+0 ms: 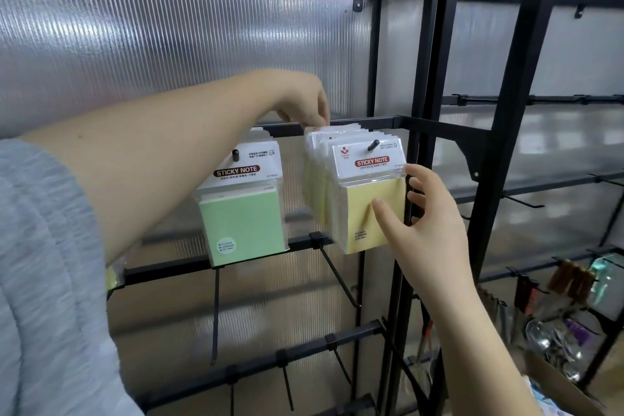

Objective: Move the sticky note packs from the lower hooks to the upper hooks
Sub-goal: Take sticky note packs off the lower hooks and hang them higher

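Right hand [418, 213] steadies yellow packs [364, 199] on upper hook [373, 144].

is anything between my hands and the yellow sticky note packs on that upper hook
Nothing visible. The right hand already touches the front of the yellow sticky note packs, thumb on the front pack, and the left hand pinches at the pack tops behind the hook. The green pack hangs apart, to the left.

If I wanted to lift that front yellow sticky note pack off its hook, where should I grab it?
Probably by the thick yellow note block at the bottom of the front yellow pack, thumb on the face and fingers round the free right edge. The white header card is thin and threaded on the hook, so pull straight toward you along it.
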Tool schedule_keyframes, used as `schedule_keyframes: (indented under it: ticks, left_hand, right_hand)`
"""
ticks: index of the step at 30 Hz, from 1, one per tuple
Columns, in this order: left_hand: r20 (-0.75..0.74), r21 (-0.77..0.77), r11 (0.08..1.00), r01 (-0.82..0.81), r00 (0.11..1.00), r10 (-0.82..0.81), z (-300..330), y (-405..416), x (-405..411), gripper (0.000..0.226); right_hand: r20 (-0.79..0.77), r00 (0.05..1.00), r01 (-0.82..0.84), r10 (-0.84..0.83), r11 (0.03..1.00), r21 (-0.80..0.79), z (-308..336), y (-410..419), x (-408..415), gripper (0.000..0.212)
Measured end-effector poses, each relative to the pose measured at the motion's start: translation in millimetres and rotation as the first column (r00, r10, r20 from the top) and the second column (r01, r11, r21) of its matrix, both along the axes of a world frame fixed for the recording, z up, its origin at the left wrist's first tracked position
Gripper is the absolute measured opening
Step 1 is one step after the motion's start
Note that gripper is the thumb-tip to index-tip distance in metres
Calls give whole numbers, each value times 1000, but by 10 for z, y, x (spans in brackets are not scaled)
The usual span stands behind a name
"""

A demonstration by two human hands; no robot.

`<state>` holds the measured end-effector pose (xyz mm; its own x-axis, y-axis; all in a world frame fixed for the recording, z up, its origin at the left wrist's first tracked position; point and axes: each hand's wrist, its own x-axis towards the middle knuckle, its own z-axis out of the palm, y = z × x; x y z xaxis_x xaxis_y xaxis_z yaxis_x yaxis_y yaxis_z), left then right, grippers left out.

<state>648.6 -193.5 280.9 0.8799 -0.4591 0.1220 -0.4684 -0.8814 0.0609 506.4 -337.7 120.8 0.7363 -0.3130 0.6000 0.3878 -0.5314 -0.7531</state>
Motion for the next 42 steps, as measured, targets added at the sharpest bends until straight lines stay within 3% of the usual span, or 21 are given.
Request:
schedule_keyframes:
  ticks: [3, 7, 11, 16, 24, 31, 36, 42]
  left_hand:
    - [39, -78, 995, 62, 998, -59, 67, -2, -150, 22]
    - [-40, 57, 995, 78, 996, -76, 1, -20, -281, 24]
    - [-4, 82, 995, 59, 998, -59, -31, -67, -312, 24]
    - [66, 171, 985, -2, 998, -9, -86, -146, -292, 28]
    - [111, 142, 985, -95, 991, 80, -141, -148, -405, 33]
    - [135, -50, 993, -103, 985, 109, -156, -21, -678, 28]
    - [262, -177, 977, -119, 951, 164, -186, 150, -995, 23]
    - [375, -457, 882, -119, 873, 312, -426, 488, -1314, 20]
  right_hand:
    - [44, 999, 2, -1, 999, -32, -57, 29, -15, 54]
    - [75, 997, 12, -5, 996, -91, -142, 105, 15, 68]
    - [12, 1000, 3, -1, 991, -135, -196, 188, 100, 82]
    - [27, 996, 84, -80, 976, -199, -199, 240, 191, 82]
    - [7, 998, 67, -68, 956, -285, -167, 150, 129, 86]
    - [206, 977, 111, -62, 966, -236, -307, 137, 35, 72]
    - [303, 951, 123, -55, 970, -211, -345, 190, -36, 51]
    - [226, 971, -42, 84, 982, -186, -284, 271, -95, 35]
